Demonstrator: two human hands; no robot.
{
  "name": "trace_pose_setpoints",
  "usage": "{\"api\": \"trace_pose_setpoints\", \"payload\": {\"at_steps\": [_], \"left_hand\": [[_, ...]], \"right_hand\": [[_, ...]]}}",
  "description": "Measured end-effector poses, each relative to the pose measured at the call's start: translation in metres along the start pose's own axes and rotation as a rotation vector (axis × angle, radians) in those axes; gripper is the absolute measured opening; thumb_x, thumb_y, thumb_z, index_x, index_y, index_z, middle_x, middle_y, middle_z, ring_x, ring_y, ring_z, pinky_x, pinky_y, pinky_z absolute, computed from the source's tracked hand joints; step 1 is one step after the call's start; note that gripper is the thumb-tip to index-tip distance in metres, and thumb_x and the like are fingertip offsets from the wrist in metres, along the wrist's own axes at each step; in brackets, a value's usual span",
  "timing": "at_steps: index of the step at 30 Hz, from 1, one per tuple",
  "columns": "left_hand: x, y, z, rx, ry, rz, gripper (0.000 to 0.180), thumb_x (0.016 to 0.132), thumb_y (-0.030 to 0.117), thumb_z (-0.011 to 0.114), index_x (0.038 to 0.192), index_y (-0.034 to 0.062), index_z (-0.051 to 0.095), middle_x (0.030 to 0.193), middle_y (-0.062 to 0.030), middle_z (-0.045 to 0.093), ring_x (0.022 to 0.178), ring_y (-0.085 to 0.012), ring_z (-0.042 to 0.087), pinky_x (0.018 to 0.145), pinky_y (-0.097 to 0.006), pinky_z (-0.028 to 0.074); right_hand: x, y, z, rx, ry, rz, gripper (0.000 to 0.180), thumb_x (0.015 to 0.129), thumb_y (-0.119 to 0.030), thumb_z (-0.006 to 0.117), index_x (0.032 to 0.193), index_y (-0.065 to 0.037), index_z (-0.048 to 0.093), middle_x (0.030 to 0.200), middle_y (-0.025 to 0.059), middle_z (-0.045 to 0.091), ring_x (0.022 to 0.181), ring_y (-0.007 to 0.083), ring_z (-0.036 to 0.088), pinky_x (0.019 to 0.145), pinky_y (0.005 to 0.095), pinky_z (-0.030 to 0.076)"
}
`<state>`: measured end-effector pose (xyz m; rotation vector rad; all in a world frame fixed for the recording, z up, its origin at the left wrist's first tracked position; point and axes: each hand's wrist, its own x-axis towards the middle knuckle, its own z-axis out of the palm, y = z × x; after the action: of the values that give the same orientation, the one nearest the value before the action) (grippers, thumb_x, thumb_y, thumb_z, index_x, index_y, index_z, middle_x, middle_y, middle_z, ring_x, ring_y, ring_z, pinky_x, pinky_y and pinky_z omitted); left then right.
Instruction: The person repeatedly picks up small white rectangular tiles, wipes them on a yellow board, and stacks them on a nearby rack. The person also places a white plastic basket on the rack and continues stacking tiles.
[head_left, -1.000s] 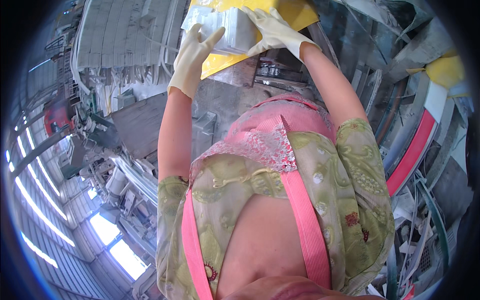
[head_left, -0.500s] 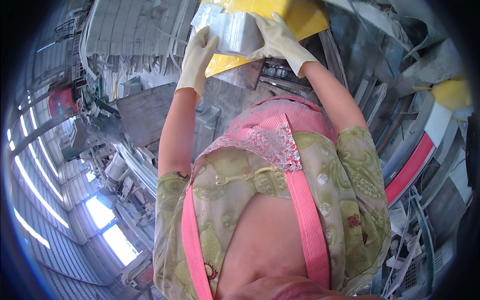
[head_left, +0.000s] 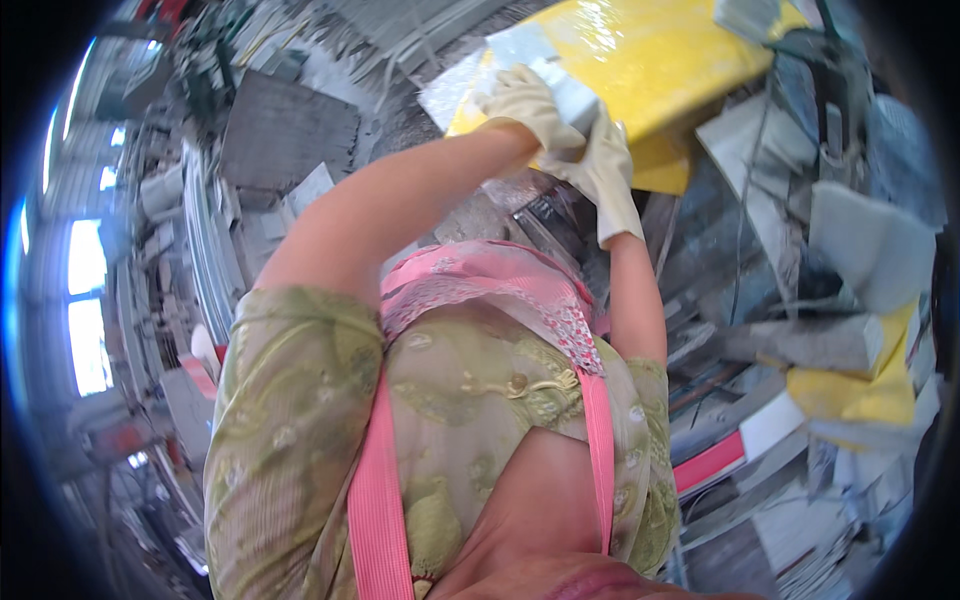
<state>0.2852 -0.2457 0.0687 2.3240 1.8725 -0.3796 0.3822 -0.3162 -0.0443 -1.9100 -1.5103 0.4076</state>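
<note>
Both my hands wear cream rubber gloves and grip a pale, white block (head_left: 568, 92) that looks like stone. My left hand (head_left: 525, 108) bends its fingers over the block's left and near side. Against the near right end, my right hand (head_left: 600, 172) holds it with thumb and fingers. The block is over a glossy, wet-looking yellow sheet (head_left: 665, 62). Motion blurs it, and the gloves hide part of it. I cannot tell whether it rests on the sheet or is raised. A thin, pale glossy piece (head_left: 450, 92) lies at the sheet's left edge.
A grey block (head_left: 748, 15) stands at the sheet's far right corner. Grey slabs (head_left: 868, 240) and yellow sheeting (head_left: 850, 395) crowd the right side. To the left are a dark flat board (head_left: 285, 130) and cluttered equipment. A dark cable (head_left: 742, 250) hangs on the right.
The view has turned, and my hands and the block appear farther right in it. My left arm now reaches across toward the right. The block has turned, its right end now nearer me.
</note>
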Motion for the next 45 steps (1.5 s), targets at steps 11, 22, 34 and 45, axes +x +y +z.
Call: {"api": "trace_pose_setpoints", "payload": {"at_steps": [11, 22, 34, 45], "left_hand": [[-0.003, -0.023, 0.006, -0.254, 0.11, 0.158, 0.128, 0.057, 0.047, 0.083, 0.154, -0.0119, 0.022, 0.144, -0.0384, 0.043, 0.134, -0.0469, 0.048, 0.104, -0.054, 0.042], [-0.016, -0.026, -0.003, -0.342, 0.194, 0.207, 0.093, 0.058, 0.036, 0.083, 0.138, 0.0003, 0.05, 0.118, -0.0236, 0.066, 0.111, -0.037, 0.063, 0.087, -0.049, 0.049], [0.067, -0.148, 0.037, -1.294, -0.28, 0.365, 0.125, 0.062, 0.033, 0.094, 0.161, 0.0, 0.025, 0.144, -0.0276, 0.053, 0.134, -0.0358, 0.052, 0.112, -0.039, 0.04], [0.192, -0.317, -0.008, -1.402, -0.327, 0.458, 0.132, 0.054, 0.043, 0.093, 0.159, -0.0041, 0.027, 0.148, -0.0362, 0.045, 0.14, -0.0455, 0.043, 0.118, -0.042, 0.034]], "right_hand": [[0.001, 0.004, 0.0, 0.139, -0.139, 0.098, 0.149, 0.052, -0.054, 0.096, 0.162, -0.005, 0.009, 0.157, 0.0271, 0.037, 0.145, 0.0433, 0.037, 0.114, 0.0404, 0.042], [-0.013, 0.004, -0.013, 0.414, -0.122, 0.049, 0.139, 0.059, -0.047, 0.095, 0.161, 0.0, 0.013, 0.158, 0.0275, 0.033, 0.146, 0.0389, 0.038, 0.117, 0.0392, 0.038], [-0.019, -0.077, 0.037, 1.255, 0.21, 0.326, 0.073, 0.107, -0.04, 0.05, 0.161, -0.001, 0.019, 0.162, 0.0203, 0.03, 0.147, 0.0315, 0.036, 0.122, 0.0439, 0.029], [0.101, -0.271, 0.158, 1.107, 0.394, 0.563, 0.06, 0.108, -0.043, 0.047, 0.151, -0.003, 0.037, 0.148, 0.016, 0.048, 0.135, 0.0292, 0.049, 0.115, 0.0441, 0.04]]}}
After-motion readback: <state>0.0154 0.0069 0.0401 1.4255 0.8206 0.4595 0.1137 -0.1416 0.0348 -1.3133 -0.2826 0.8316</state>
